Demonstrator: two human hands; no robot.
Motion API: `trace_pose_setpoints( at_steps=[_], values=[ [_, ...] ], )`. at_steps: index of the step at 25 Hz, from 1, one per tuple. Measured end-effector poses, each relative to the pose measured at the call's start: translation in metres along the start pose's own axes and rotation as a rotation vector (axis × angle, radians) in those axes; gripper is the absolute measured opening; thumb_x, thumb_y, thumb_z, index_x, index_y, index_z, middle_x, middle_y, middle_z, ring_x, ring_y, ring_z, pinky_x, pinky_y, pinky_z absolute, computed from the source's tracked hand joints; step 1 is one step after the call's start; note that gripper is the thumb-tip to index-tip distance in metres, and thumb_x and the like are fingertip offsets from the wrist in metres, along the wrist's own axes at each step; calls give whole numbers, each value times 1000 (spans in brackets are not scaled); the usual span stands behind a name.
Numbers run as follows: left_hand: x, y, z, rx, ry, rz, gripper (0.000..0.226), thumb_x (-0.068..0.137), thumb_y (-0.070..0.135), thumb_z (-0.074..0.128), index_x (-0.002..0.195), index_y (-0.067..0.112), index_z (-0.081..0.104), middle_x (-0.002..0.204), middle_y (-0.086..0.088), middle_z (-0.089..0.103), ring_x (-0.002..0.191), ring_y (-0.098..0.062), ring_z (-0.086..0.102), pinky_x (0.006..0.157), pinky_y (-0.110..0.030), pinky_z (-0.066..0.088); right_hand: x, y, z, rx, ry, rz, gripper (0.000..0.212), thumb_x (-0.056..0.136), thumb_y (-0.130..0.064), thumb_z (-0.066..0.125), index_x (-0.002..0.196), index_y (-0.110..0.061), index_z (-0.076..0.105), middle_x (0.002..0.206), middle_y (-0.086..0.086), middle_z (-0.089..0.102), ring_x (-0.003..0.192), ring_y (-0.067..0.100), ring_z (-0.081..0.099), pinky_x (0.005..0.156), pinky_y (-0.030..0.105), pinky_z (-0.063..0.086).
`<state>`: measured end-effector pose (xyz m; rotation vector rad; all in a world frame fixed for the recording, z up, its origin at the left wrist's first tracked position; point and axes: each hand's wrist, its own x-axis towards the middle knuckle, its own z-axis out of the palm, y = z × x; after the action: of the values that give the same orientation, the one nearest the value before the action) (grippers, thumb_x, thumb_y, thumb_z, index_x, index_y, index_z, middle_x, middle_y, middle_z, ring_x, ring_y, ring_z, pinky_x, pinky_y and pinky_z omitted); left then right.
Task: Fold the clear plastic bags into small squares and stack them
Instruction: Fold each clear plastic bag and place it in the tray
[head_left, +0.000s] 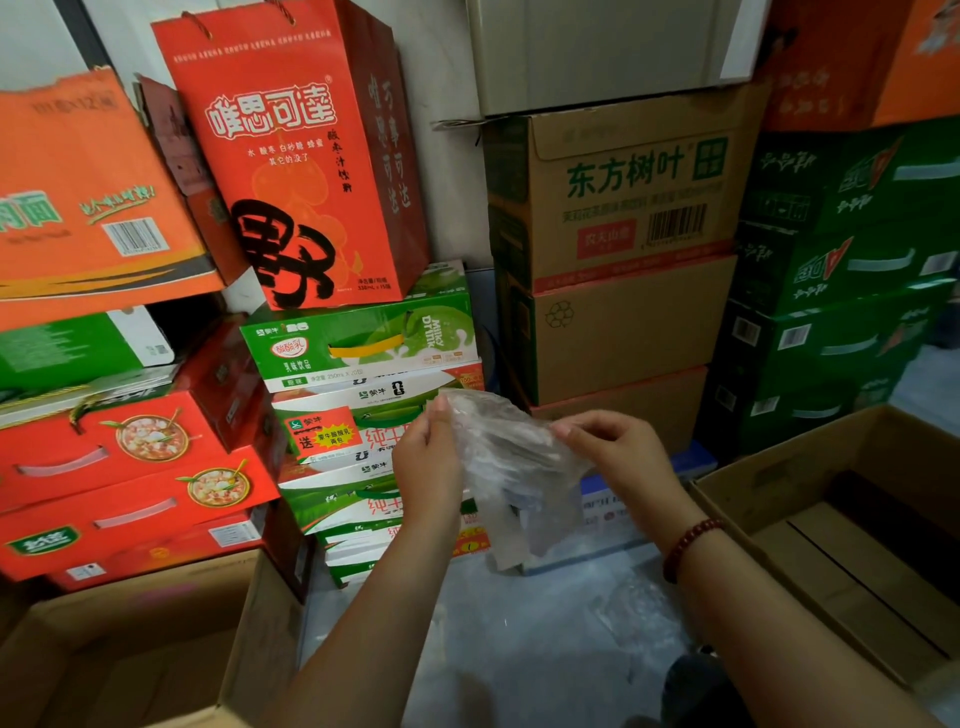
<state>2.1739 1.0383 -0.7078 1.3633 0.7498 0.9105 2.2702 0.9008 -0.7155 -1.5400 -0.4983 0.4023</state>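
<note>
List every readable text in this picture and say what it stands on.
"唯思可達": tall red gift bag
"东方树叶": brown carton
"Milky Drink": green milk box
"蒙牛": white-green milk box, behind the clear plastic bag
Barcodes, small print, green cartons at right: too blurred to read.

place: shop stockroom | evidence: stacked retail drink cartons, red gift box (291, 150) at 12 o'clock, brown cartons (618, 249) at 1, green cases (841, 291) at 3 | open cardboard box (852, 525) at 4
</note>
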Motion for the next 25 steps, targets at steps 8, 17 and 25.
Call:
trace_pose_setpoints(
  at_steps=[8, 17, 25],
  values=[
    [2, 0, -5, 261, -209, 445, 44, 94, 45, 34, 137, 38, 42, 149, 18, 33, 133, 10, 28, 101, 0, 22, 5, -4, -9, 152, 177, 108, 15, 91, -21, 60, 94, -8, 67, 101, 9, 66, 93, 24, 60, 77, 32, 51],
    [-8, -1, 1, 273, -382, 376, 55, 87, 50, 43, 139, 52, 25, 144, 15, 41, 129, -2, 42, 103, -21, 39, -3, -7, 0, -38, 394, -135, 10, 98, -24, 49, 94, -16, 51, 79, -4, 53, 63, 6, 48, 51, 14, 39],
    [0, -1, -4, 270, -511, 217, 23, 82, 19, 72, 98, 36, 70, 105, 6, 67, 95, -7, 63, 77, -20, 53, 0, -5, -4, 25, 446, -114, 7, 97, -25, 48, 95, -19, 50, 81, -3, 52, 65, 9, 47, 55, 20, 39]
  ],
)
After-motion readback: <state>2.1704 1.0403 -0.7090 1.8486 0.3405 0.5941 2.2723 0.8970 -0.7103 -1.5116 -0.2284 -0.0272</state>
